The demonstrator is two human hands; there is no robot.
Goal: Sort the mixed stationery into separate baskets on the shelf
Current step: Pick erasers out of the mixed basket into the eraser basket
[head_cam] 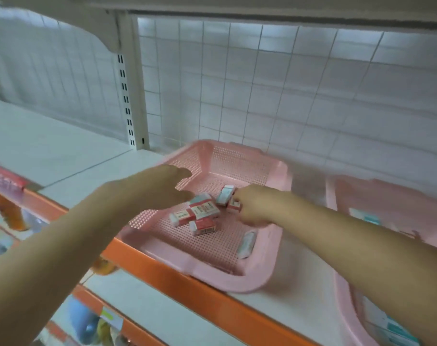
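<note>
A pink perforated basket (270,275) sits on the white shelf, tilted toward the front edge. Several red-and-white erasers (202,211) lie in a loose pile on its floor, and a paler one (246,244) lies alone near the right wall. My left hand (160,187) hovers over the basket's left side with fingers spread and holds nothing. My right hand (252,207) is inside the basket with its fingers curled round a red-and-white eraser (233,204) beside the pile. The whole view is blurred by motion.
A second pink basket (342,290) stands to the right with teal-and-white packs (366,216) inside. The shelf (62,156) has an orange front edge (177,283). A white grid panel forms the back wall. Lower shelves at bottom left hold coloured goods.
</note>
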